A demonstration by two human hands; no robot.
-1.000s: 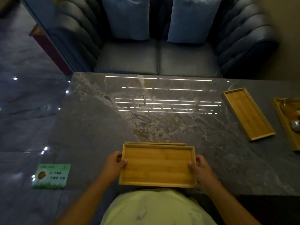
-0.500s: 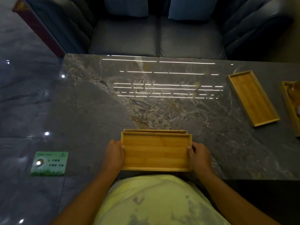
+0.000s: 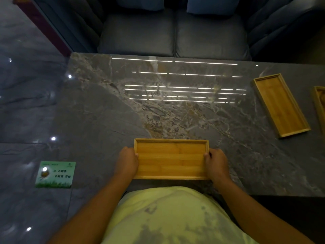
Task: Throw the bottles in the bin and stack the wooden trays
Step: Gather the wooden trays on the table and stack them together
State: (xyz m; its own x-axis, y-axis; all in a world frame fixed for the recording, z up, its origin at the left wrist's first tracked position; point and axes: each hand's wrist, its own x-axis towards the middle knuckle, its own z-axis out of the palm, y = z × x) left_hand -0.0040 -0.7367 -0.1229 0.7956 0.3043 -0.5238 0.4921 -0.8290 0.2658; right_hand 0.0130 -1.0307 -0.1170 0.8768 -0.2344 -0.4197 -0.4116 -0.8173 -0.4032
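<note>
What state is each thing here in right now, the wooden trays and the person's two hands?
Near tray: empty, level at the table's near edge, held at both short ends.
Left hand: grips the tray's left end.
Right hand: grips its right end.
Middle tray: empty, flat, untouched, unstacked.
Edge tray: cut off by the frame, contents hidden.
Green card: flat on the floor.

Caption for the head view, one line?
Left hand and right hand grip a wooden tray on the marble table; another tray lies right.
</note>
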